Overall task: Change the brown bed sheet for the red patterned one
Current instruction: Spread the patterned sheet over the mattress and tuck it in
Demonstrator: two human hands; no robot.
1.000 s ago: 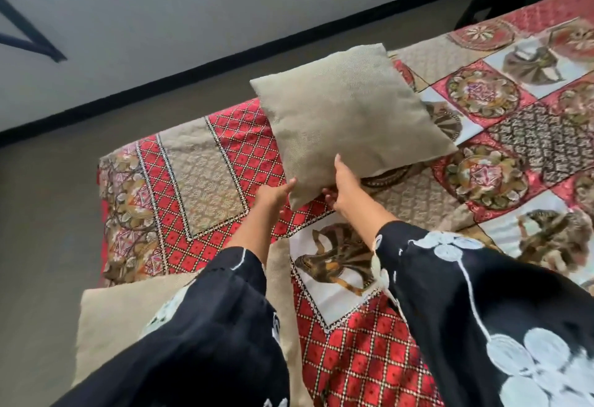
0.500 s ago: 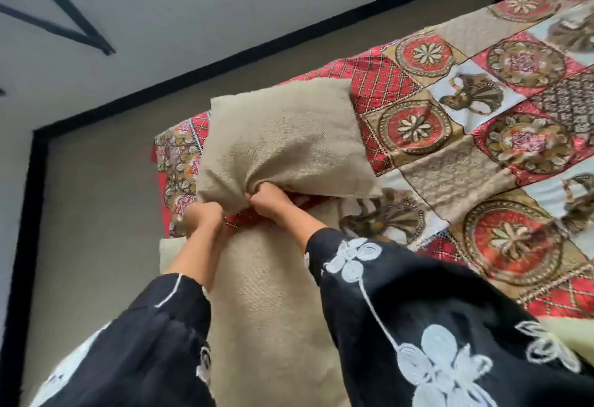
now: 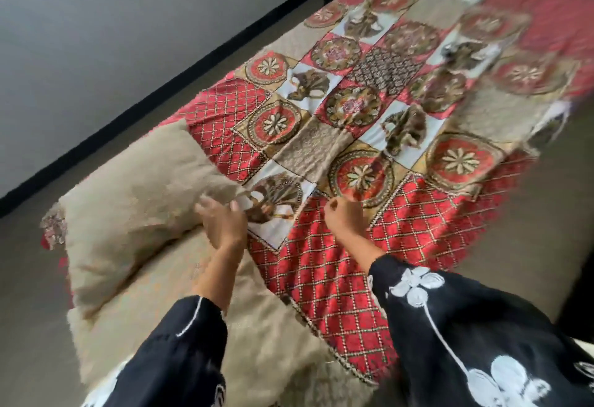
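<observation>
Hovering with fingers spread, the left hand (image 3: 221, 223) held nothing beside the pillow (image 3: 135, 213); the right hand (image 3: 342, 215) curled empty, risking rumpling the red patterned sheet (image 3: 321, 265).

You will find no words, labels, brand marks, numbers or signs to read here. The red patterned sheet (image 3: 337, 262) carries only ornament: lattice squares, flower medallions and fan-like figures, with no lettering among them. The white flower stitching on your black sleeve (image 3: 482, 326) is likewise plain decoration, not writing. The tan pillow (image 3: 135, 207) bears no tag or print that you can make out, and much of the far end of the sheet is blurred.
</observation>
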